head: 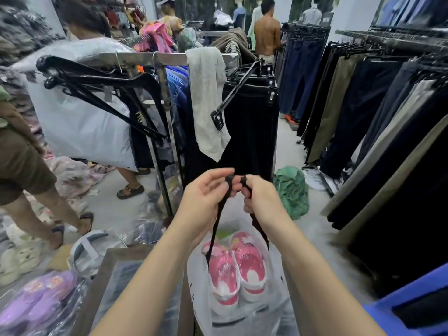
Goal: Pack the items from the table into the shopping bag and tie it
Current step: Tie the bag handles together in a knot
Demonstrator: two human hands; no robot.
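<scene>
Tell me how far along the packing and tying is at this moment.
Packing looks done: the pink shoes sit inside the clear shopping bag. In hand: the left hand and right hand hold the black handles together above it. Left: no finished knot is visible yet.

Metal clothes rack (169, 59) standing mid-aisle. Draped over its top bar, a grey cloth (208, 100); hung off its left end, black hangers (97, 93) against a white plastic sack (80, 127). Right of the rack, rows of dark trousers (378, 122). On the floor near its right foot, a crumpled green garment (292, 190). Far below-left of it, bagged purple slippers (38, 304).
</scene>
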